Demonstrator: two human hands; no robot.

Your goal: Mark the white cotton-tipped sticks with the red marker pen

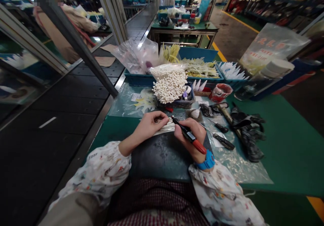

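At centre, a marker is gripped by the right hand over seemingly unfinished white sticks; the left hand is curled, its hold unclear.

A white-capped bottle (clear-sided) stands just beside a red cup.

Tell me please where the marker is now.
In the head view, the marker is in the right hand, right of centre, its tip near the white sticks.

Free tabletop rightmost; screwdriver, dark bundle, perhaps cloth, between it and right fingers
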